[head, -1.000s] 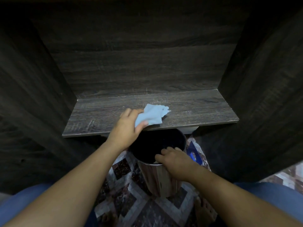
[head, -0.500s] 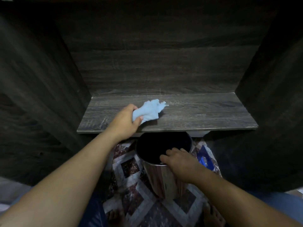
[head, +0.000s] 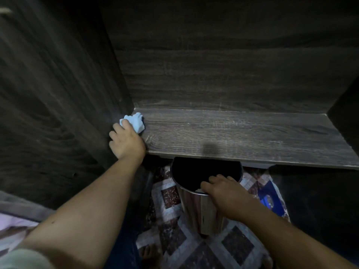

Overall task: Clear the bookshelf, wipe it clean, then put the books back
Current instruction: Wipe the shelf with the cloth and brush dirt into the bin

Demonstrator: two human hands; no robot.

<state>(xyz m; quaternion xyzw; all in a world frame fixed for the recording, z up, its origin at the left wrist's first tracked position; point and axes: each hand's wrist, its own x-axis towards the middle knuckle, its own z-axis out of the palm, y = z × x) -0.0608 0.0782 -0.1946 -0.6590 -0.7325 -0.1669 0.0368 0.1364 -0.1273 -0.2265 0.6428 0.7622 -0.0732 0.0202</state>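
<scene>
Head view, read from left to right; all positions are given relative to the shelf board (head: 242,136), a dark wood-grain plank running across the middle of the field.

Left of the shelf board: the upright left side panel (head: 58,94) of the bookshelf, same dark grain, meeting the board at its left end.

At the left end of the shelf board: the left hand (head: 126,140), back of the hand uppermost, fingers curled round a crumpled pale-blue cloth (head: 135,122). The cloth lies on the board in the rear left corner, touching the side panel or just beside it; which cannot be told.

Behind the shelf board: the back panel (head: 223,74), rising from the rear edge of the board. The board's surface shows faint pale streaks and one small dark shadow near its front edge.

Below the front edge of the shelf board, near its middle: a round metal bin (head: 194,206) standing upright on a patterned floor covering (head: 194,255), its dark mouth partly tucked under the board. The right hand (head: 227,193) grips the near rim, fingers hooked over the edge into the opening. A small pale scrap shows under the fingertips; its nature cannot be told.

Below the shelf board, towards its right end: a blue object (head: 269,199) on the floor, just beside the bin, too dim to identify.

Right of the shelf board: the right side panel (head: 347,113), in deep shade.
</scene>
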